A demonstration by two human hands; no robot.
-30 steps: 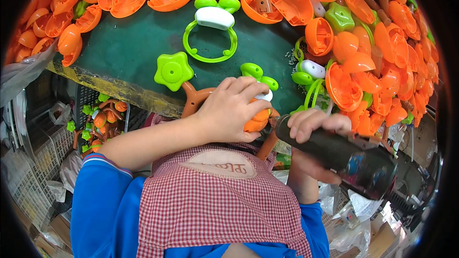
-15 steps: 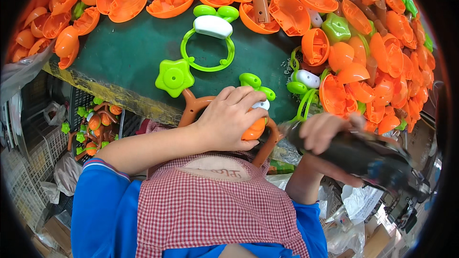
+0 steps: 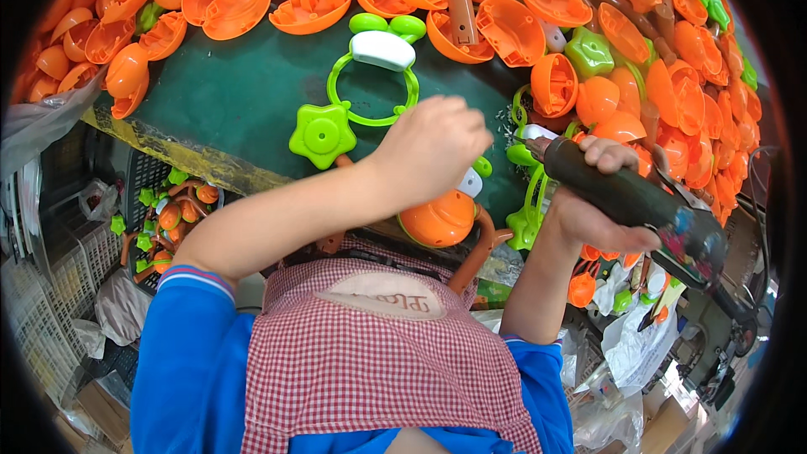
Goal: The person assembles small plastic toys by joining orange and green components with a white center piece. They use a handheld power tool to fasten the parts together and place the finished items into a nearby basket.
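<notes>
A black electric screwdriver [image 3: 635,197] is gripped in my right hand [image 3: 588,206], its thin bit pointing left toward my other hand. My left hand [image 3: 435,147] is closed above the bench, fingers curled together; anything between the fingertips is hidden. Below it, against the bench's front edge, lies a round orange shell [image 3: 438,219] with brown branch-shaped arms [image 3: 475,252]. Beside the shell, a white and green piece [image 3: 471,183] is partly covered by my left hand. A green star [image 3: 324,136] sits left of that hand, touching a brown arm end.
Behind my left hand lies a green ring with a white band [image 3: 382,52]. Heaps of orange half shells [image 3: 513,29] line the back and right of the green bench [image 3: 227,92]. A crate at lower left holds assembled toys [image 3: 172,219]; plastic bags [image 3: 618,353] hang at lower right.
My left hand has lifted off the orange shell and moved up, its fingers now curled. The screwdriver has swung up, with its bit now near the left hand.
</notes>
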